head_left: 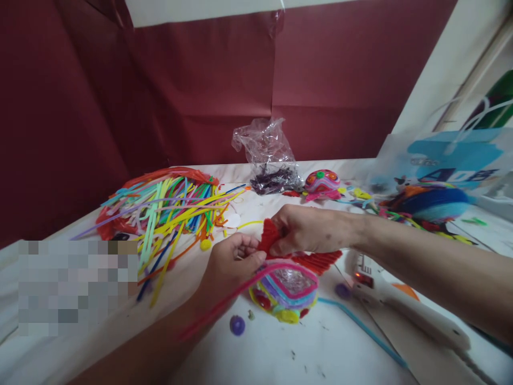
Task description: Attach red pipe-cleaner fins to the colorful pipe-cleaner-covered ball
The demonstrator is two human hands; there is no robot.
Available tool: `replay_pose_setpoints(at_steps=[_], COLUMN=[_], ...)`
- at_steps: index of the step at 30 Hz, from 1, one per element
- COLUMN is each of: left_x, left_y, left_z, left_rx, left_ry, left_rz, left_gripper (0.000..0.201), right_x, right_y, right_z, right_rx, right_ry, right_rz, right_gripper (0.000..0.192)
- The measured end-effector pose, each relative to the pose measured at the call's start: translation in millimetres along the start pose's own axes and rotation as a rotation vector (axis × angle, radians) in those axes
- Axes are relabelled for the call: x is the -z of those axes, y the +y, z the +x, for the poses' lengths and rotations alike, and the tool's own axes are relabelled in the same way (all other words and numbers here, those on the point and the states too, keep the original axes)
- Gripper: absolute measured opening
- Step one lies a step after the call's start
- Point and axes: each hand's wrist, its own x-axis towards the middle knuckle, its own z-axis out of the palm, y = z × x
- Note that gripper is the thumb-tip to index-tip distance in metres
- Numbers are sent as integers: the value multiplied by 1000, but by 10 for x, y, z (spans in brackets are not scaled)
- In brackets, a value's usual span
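Observation:
My left hand (234,259) and my right hand (298,230) meet near the middle of the table, both with fingers pinched on a ribbed red pipe-cleaner piece (269,234). Just below them lies a rounded craft (285,305) covered with coloured pipe cleaners, its centre clear and shiny. Another ribbed red fan-shaped piece (320,262) sticks out behind it on the right. A long pink pipe cleaner (224,302) runs from the craft's rim across in front of my left forearm, blurred toward its end. My fingers partly hide the red piece.
At left lies a heap of coloured pipe cleaners (160,208). Behind stand a clear plastic bag (268,152) and a finished-looking pink craft (321,184). A white glue gun (401,310) with a red light lies right, beside a blue pipe cleaner (368,331). A purple bead (237,325) sits in front.

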Motion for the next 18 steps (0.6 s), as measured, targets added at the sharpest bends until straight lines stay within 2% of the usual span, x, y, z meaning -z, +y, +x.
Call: replay_pose_setpoints(at_steps=[7, 12, 18], left_x=[-17, 25, 53], left_y=[63, 75, 201], left_z=[3, 16, 32], left_rx=[9, -1, -23], left_ry=[-110, -196, -284], left_rz=[16, 83, 180], left_gripper=[13, 12, 12], right_x=[-20, 53, 54], right_y=[-2, 57, 92], right_z=[-57, -148, -240], right_rx=[12, 69, 45], right_ry=[6, -46, -4], right_rz=[-24, 6, -64], right_gripper=[10, 22, 12])
